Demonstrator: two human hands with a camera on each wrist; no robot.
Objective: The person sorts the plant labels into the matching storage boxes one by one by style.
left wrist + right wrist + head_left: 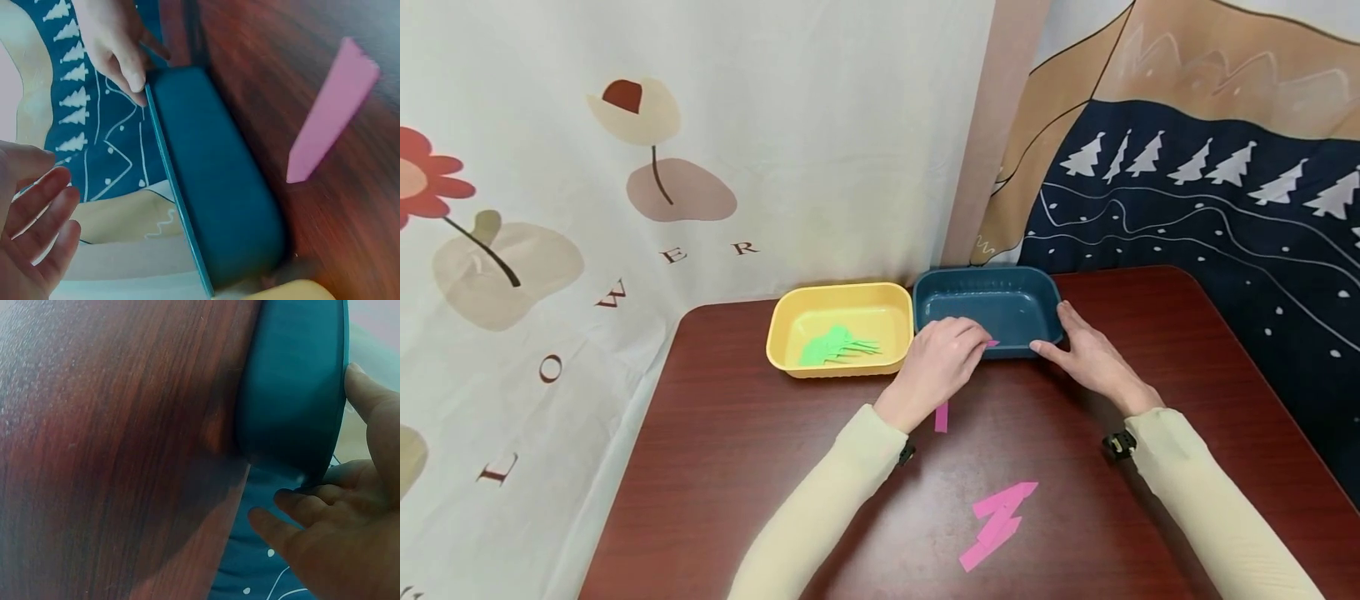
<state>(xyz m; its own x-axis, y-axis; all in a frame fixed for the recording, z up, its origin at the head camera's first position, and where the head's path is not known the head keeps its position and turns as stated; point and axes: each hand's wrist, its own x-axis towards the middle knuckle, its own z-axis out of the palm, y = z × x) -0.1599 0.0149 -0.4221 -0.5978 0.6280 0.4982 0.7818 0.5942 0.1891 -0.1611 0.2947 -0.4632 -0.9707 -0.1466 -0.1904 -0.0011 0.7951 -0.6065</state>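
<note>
A dark blue plastic tub (992, 307) sits at the back of the table. Over its front rim, my left hand (934, 367) pinches a small pink paper piece (992, 343) at its fingertips; most of that piece is hidden by the hand. In the left wrist view, the fingers (47, 206) are bent toward the thumb. My right hand (1093, 358) grips the tub's right front corner, thumb at the rim and fingers around the end wall. Below the left hand, a pink paper strip (942, 417) lies on the table in front of the tub.
Left of the blue tub stands a yellow tub (842, 292) with several bright green paper pieces (835, 343) in it. More pink strips (998, 527) lie overlapped in a zigzag near the front of the brown table (715, 467). Printed curtains hang behind.
</note>
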